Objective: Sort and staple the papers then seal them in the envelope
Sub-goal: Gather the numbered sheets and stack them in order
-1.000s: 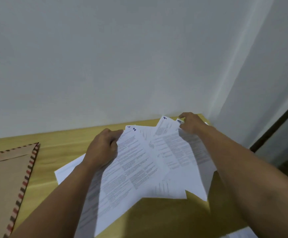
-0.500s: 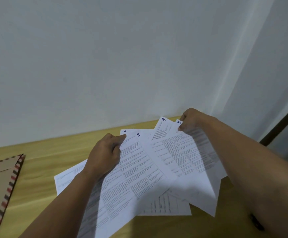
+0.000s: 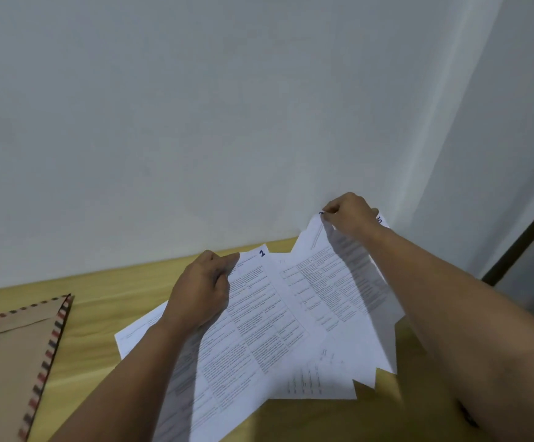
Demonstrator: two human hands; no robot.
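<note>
Head view: your left hand (image 3: 200,290) pinches the top edge of the sheet numbered 1 (image 3: 253,330), thumb and forefinger closed on the paper near its upper corner, while the rest of that sheet slopes down toward you over the wooden table (image 3: 100,314). Your right hand (image 3: 350,213) is curled tight on the top corners of a few other sheets (image 3: 339,282), lifting them off the table near the wall (image 3: 227,122). More papers lie fanned beneath, one poking out to the left under your left forearm. The brown envelope (image 3: 7,355), edged in red and dark stripes with two red round fasteners, lies flat at the left, well apart from the papers.

The risk here, as I judge it, is the order: the sheets in your right hand overlap, so you could slip one into the wrong place or drop a loose page. Pinched corners may also crease or tear if you pull the two bundles apart.

Readable writing is scant: a bold "1" on the left sheet's top corner. A numeral by your right wrist is partly hidden, and the body text is too small to read.
</note>
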